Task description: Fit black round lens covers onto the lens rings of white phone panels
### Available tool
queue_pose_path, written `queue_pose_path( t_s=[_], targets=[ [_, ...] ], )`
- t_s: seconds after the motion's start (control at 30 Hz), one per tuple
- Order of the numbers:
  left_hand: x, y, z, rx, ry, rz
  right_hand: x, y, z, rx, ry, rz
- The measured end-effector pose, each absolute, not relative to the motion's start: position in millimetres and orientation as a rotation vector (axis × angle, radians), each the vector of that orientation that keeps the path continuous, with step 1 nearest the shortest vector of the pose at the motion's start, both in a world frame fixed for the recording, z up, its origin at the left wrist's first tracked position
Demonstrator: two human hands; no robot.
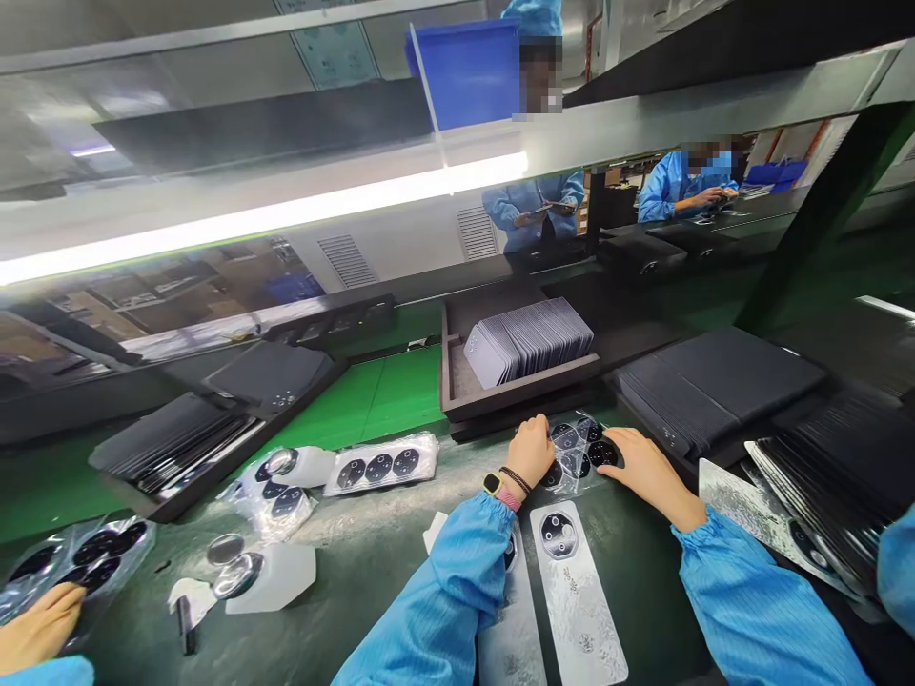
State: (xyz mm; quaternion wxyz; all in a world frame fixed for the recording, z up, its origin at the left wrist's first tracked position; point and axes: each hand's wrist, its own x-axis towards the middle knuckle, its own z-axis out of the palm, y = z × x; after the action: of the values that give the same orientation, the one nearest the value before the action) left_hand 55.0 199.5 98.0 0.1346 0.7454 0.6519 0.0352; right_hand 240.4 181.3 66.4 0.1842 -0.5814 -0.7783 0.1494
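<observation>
My left hand (pixel 530 450) and my right hand (pixel 643 469) both rest on a clear plastic sheet of round black camera-lens rings (pixel 578 450) at the bench's far edge. The left fingers curl down onto the sheet's left side. The right fingers press on its right side, near one ring. Below the hands lies a silver phone back cover (pixel 576 591) with a round camera opening, face up. A second cover (pixel 511 629) lies partly under my left sleeve.
A dark tray of stacked covers (pixel 525 348) stands just behind the hands. Dark stacks (pixel 715 386) sit to the right, more lens sheets (pixel 382 464) and white bottles (pixel 268 576) to the left. Another person's hand (pixel 35 629) shows at bottom left. People in blue work beyond.
</observation>
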Motion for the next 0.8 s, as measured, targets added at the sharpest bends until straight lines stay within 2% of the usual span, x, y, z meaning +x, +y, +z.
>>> queue_pose_path(
  t_s=[0.43, 0.8],
  targets=[
    [94, 218, 93, 2.404, 1.638, 0.153, 238, 201, 73, -1.643, -2.209, 0.43],
    [82, 222, 77, 2.296, 1.611, 0.266, 240, 201, 65, -1.741, -2.262, 0.501]
  ],
)
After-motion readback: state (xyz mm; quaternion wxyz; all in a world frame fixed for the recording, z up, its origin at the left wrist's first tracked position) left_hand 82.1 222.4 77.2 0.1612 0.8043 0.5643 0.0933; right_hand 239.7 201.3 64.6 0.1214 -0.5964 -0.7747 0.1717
